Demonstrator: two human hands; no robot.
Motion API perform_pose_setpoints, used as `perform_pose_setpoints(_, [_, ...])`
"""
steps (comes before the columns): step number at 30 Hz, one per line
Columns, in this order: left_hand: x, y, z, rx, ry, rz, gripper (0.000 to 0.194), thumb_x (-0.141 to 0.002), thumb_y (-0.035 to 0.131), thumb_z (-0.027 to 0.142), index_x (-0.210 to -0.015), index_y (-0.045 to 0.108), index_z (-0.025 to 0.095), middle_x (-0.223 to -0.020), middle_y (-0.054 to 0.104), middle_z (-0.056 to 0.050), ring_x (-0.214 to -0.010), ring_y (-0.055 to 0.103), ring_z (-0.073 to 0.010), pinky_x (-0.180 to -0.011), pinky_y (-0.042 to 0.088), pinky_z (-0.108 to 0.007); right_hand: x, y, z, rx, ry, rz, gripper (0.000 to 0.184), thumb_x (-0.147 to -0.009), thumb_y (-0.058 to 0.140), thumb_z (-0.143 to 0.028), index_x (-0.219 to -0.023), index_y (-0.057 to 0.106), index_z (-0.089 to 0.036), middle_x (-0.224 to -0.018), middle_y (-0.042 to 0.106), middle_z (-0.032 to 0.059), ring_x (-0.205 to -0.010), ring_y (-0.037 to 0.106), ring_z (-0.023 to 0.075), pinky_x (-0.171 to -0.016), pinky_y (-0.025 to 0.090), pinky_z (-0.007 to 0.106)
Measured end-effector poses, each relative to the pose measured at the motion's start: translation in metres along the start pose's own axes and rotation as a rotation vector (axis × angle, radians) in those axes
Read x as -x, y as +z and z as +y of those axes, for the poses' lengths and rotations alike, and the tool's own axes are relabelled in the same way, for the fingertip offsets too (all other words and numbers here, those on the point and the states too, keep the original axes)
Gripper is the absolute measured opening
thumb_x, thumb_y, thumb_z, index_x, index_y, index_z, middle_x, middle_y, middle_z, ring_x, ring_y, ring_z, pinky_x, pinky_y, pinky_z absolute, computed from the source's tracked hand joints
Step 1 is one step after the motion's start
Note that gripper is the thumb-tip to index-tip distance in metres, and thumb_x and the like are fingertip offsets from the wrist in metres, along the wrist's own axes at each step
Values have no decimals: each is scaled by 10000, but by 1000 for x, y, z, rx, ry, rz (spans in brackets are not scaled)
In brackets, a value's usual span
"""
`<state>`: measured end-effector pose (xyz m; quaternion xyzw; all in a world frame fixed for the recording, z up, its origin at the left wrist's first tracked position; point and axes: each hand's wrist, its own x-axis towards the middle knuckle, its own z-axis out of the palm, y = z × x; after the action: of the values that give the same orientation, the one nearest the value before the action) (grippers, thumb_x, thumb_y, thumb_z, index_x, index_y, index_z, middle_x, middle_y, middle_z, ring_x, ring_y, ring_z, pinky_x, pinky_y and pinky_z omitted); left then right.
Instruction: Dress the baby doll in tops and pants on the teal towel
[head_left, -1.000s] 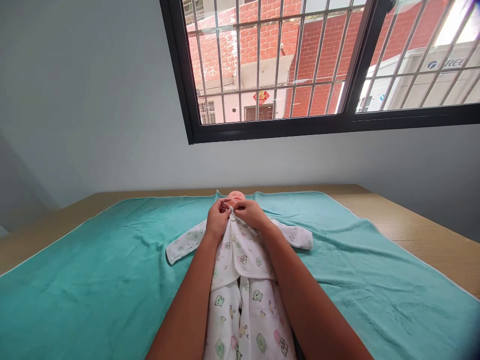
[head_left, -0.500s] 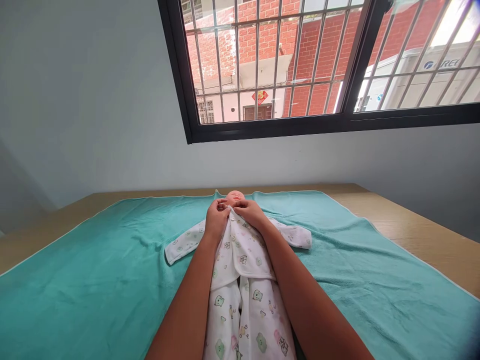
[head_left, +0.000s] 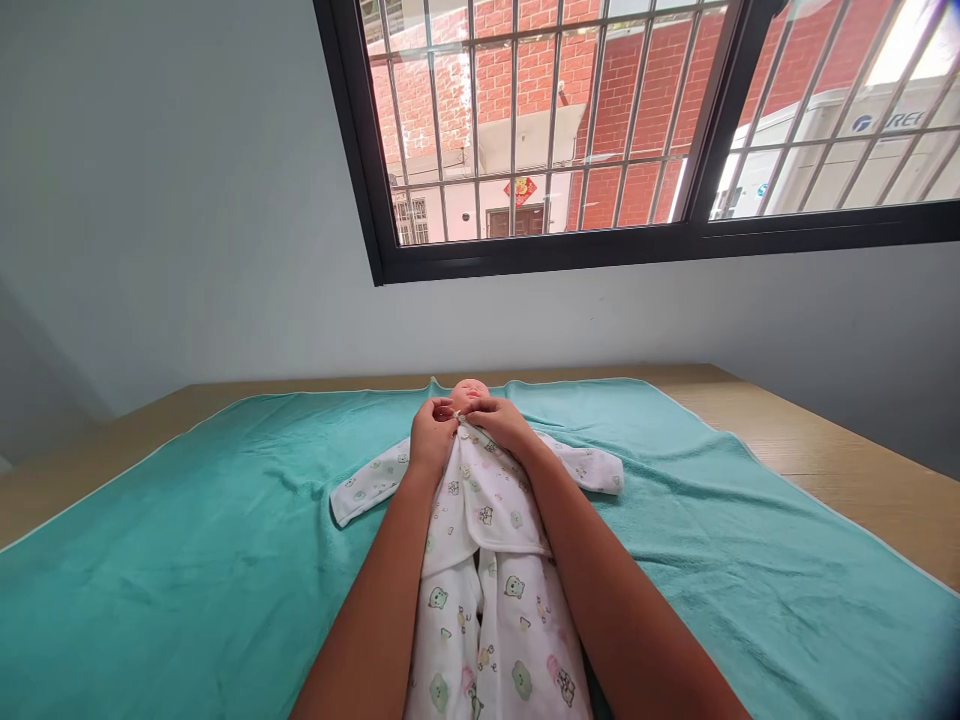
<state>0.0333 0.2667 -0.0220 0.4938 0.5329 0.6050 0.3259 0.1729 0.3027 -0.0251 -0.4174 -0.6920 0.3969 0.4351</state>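
Note:
A baby doll (head_left: 470, 391) lies on its back, dressed in a white printed baby jacket (head_left: 491, 510) and matching pants (head_left: 517, 630). At the jacket's neckline, just under the doll's chin, my left hand (head_left: 435, 432) pinches the collar edge. My right hand (head_left: 501, 422) grips the other side of the collar, its fingertips nearly meeting the left ones. A small button shows just below the fingers. The jacket's sleeves (head_left: 596, 469) spread out to both sides. What lies between the fingertips is partly hidden.
Under the doll a teal towel (head_left: 187, 560) with wrinkles covers most of a wooden table (head_left: 810, 455). Behind the table stands a pale wall (head_left: 187, 200) with a barred, black-framed window (head_left: 540, 255).
Both hands stay at the collar, with only a slight shift of the fingertips and the neckline fabric between them. The doll and towel lie as before.

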Motion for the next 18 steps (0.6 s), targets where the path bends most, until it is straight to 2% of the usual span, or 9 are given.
perform_pose_setpoints(3, [-2, -1, -4, -117, 21, 22, 230, -665, 614, 68, -870, 634, 171, -880, 645, -50, -808, 590, -152, -778, 460, -284, -2, 4, 4, 123, -4, 124, 208, -699, 522, -223, -730, 728, -217, -813, 709, -4, -867, 616, 187, -803, 449, 284])
perform_pose_setpoints(5, [-3, -3, -8, -195, 37, 24, 218, -680, 579, 56, -846, 653, 176, -914, 665, -65, -854, 595, -172, -825, 444, -303, -3, 6, 7, 181, -18, 224, 243, -711, 478, -190, -757, 716, -212, -856, 704, 10, -872, 605, 184, -816, 439, 288])
perform_pose_setpoints(7, [-5, -5, -13, -268, 47, 16, 217, -695, 554, 61, -821, 678, 186, -949, 686, -78, -899, 602, -198, -858, 426, -324, -4, 8, 9, 202, -31, 272, 256, -725, 462, -175, -799, 705, -209, -936, 695, 24, -918, 592, 186, -848, 427, 296])
perform_pose_setpoints(13, [-9, -8, -23, -450, 54, -9, 209, -766, 545, 171, -847, 717, 258, -974, 731, -71, -976, 622, -263, -917, 389, -387, -2, 10, 18, 236, -75, 212, 215, -762, 480, -178, -795, 687, -221, -924, 689, 9, -917, 593, 178, -867, 425, 285])
perform_pose_setpoints(16, [1, -18, -27, -541, 97, -17, 247, -818, 500, 217, -929, 712, 278, -1084, 712, -76, -1092, 587, -281, -1017, 301, -432, 15, 2, 31, 299, -141, 184, 295, -866, 410, -228, -961, 688, -219, -1055, 669, 28, -1020, 576, 177, -922, 409, 291])
perform_pose_setpoints(18, [13, -36, -32, -596, 135, -31, 263, -835, 496, 250, -1002, 699, 265, -1156, 683, -98, -1145, 555, -293, -1053, 254, -443, 35, -10, 42, 457, -207, 148, 362, -936, 343, -265, -1119, 651, -216, -1162, 642, 54, -1095, 551, 190, -969, 381, 315])
